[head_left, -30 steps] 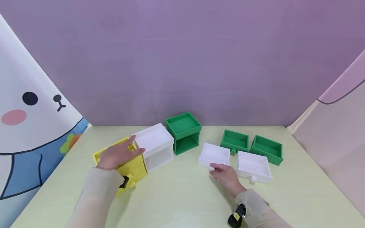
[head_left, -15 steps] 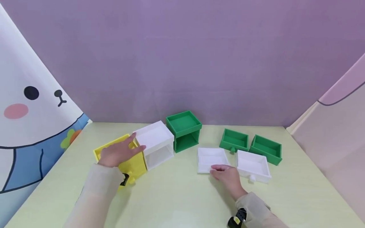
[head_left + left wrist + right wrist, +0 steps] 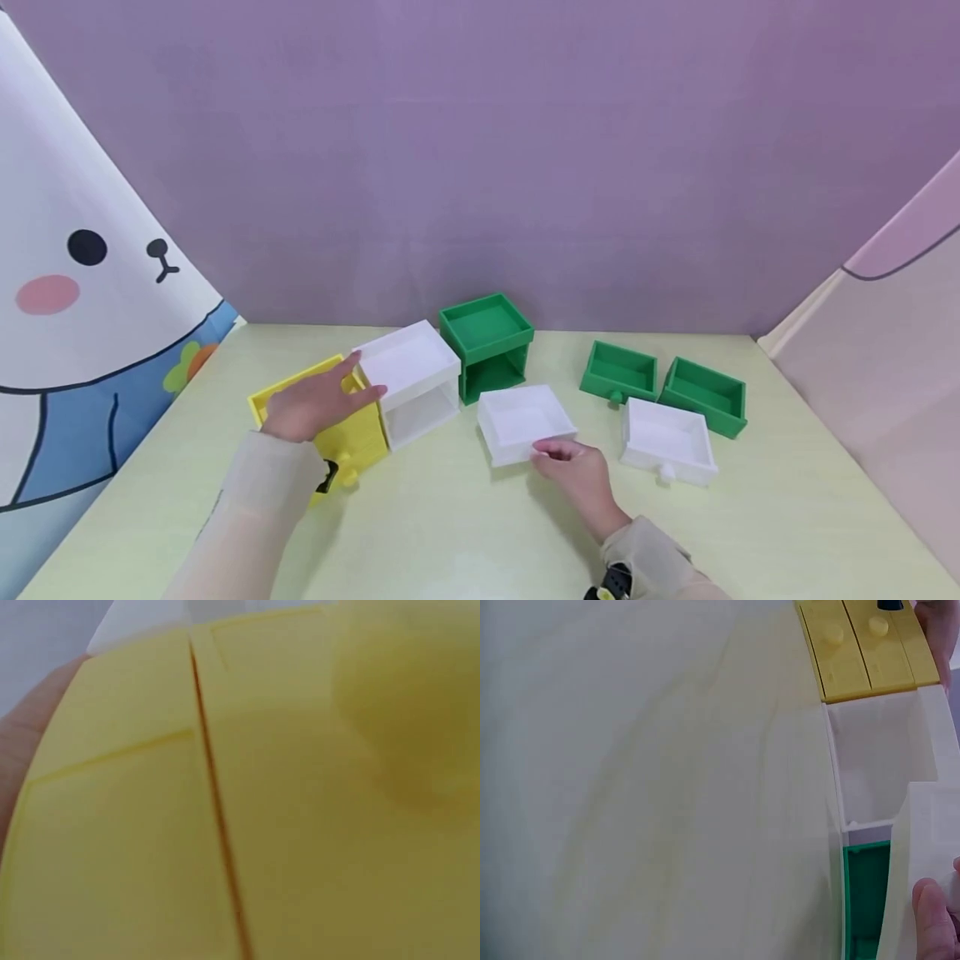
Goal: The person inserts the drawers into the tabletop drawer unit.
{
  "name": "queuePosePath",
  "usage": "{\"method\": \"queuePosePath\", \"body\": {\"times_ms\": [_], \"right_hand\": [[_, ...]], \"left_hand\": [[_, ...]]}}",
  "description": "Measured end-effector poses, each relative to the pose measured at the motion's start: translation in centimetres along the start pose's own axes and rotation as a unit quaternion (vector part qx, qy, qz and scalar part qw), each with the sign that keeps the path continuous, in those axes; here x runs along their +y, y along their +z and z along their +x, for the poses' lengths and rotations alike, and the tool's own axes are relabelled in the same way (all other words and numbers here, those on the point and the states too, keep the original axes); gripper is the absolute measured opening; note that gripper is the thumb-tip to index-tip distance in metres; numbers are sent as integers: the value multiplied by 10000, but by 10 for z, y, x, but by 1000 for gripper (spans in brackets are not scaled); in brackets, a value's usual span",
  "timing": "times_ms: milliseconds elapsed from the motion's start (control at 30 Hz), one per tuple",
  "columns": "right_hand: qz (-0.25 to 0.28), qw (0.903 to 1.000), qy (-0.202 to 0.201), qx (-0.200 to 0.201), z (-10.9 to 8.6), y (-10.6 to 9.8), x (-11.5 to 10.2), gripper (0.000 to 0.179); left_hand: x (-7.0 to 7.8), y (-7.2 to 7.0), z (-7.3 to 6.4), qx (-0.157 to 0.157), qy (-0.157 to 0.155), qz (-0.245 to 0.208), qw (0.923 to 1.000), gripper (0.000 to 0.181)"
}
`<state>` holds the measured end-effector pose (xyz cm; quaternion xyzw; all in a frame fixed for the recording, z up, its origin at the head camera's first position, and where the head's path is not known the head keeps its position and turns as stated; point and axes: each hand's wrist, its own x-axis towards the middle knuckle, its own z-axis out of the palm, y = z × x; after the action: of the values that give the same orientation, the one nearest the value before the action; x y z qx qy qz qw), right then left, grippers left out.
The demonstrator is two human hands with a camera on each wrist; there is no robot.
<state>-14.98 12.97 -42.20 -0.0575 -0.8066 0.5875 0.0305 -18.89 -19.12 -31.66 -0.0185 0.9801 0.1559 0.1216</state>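
Note:
My right hand (image 3: 581, 479) pinches a small white drawer (image 3: 517, 417) at the middle of its front, where the knob is hidden by thumb and fingers. The drawer is tilted, just in front of the green cabinet (image 3: 483, 327) and right of the white cabinet (image 3: 408, 360). An empty cavity shows in the white cabinet's front. My left hand (image 3: 315, 404) rests over the yellow cabinet (image 3: 363, 442), index finger and thumb stretched out to the white cabinet's left edge. In the right wrist view, the drawer's front (image 3: 934, 825) overlaps the green cabinet's hollow (image 3: 864, 889).
Another white drawer (image 3: 667, 437) lies on the table right of my right hand, its knob facing me. Behind it are two green drawers, one (image 3: 621, 369) nearer the middle and one (image 3: 705, 393) farther right. A purple backdrop (image 3: 525, 167) closes off the table's back edge.
My right hand has lifted the white drawer off its place beside the other drawers and carried it left toward the cabinets, tilting it. The left hand has stayed put.

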Motion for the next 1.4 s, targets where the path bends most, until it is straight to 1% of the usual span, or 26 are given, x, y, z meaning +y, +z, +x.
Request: {"method": "queuePosePath", "body": {"times_ms": [100,200,333,567,733,867,1067,1233,1400], "right_hand": [[31,9997,-209,-152,-2,5,-4,14],[149,9990,-249,-340,-3,11,-7,12],[159,9978,-240,-594,-6,20,-10,12],[297,9929,-562,-1008,-10,38,-15,13],[369,9892,-679,-1248,-12,52,-16,11],[380,9876,-817,-1288,-9,61,-18,10],[383,9882,-787,-1256,-8,68,-21,10],[190,9888,-807,-1240,-8,71,-23,10],[14,9881,-797,-1315,-8,75,-24,9]], "left_hand": [[-1,-1,-1,-48,-28,-8,10000,91],[-2,-1,-2,-67,-65,23,10000,93],[0,1,-1,-48,-90,71,9999,92],[2,4,0,6,-127,104,9999,92],[3,5,-2,7,-164,108,9998,93],[3,4,-1,103,-142,117,9998,91],[6,3,1,75,-142,92,9998,90],[6,3,1,62,-178,127,9997,89],[4,3,1,43,-243,138,9996,89]]}}
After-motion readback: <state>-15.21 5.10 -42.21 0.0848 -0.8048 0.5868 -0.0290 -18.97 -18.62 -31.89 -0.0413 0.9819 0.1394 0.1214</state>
